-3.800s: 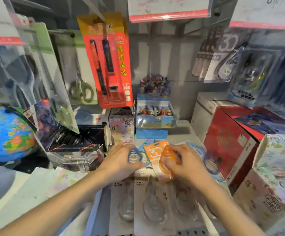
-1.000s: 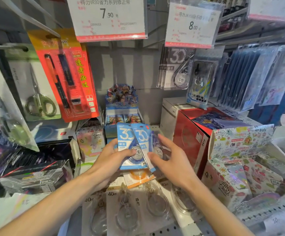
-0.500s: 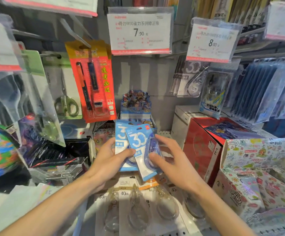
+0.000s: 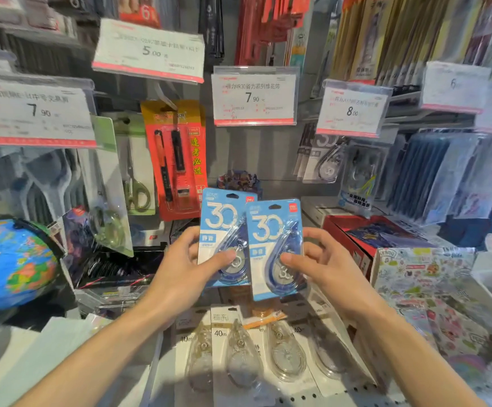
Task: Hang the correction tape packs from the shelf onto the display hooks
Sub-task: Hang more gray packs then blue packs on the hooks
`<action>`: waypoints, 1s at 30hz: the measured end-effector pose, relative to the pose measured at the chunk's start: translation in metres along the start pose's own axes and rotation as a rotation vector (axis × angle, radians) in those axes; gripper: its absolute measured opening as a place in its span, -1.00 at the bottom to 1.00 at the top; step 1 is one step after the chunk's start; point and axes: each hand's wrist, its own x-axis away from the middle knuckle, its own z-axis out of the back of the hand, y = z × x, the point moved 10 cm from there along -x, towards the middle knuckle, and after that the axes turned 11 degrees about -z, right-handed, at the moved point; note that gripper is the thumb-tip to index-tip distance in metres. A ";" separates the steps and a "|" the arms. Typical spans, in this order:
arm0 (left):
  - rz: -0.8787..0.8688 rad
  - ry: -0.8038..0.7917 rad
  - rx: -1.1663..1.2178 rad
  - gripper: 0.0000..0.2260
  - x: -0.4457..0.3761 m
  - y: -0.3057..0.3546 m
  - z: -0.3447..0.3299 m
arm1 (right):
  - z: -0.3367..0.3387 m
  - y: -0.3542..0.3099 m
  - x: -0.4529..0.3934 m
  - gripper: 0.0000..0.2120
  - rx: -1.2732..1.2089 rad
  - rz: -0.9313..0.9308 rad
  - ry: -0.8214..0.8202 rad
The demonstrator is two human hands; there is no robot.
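Both blue correction tape packs have risen since half a second ago and now sit side by side rather than fanned, the left hand (image 4: pixel 180 268) pinching the left blue pack (image 4: pixel 224 230) with thumb on its blister, the right hand (image 4: pixel 324 268) pinching the right blue pack (image 4: pixel 274 248), which overlaps the left one's edge. Each card reads "30", with a small red brand tag too blurred to read, and fingers behind the cards are hidden. Above the hands a price tag (image 4: pixel 253 96) reads "7.90"; below the wrists lie clear "40m" packs (image 4: pixel 238 348) on the shelf (image 4: pixel 297 399), partly cut off.
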 end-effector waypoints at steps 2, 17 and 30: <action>-0.024 0.015 -0.005 -0.59 0.003 0.011 -0.007 | 0.010 -0.012 0.007 -0.44 -0.016 0.043 0.010; -0.186 0.092 -0.195 -0.57 0.006 0.090 -0.128 | 0.161 -0.066 0.044 -0.58 0.107 0.299 0.064; -0.341 0.090 -0.436 -0.57 -0.013 0.181 -0.168 | 0.202 -0.091 0.039 -0.52 0.165 0.429 0.092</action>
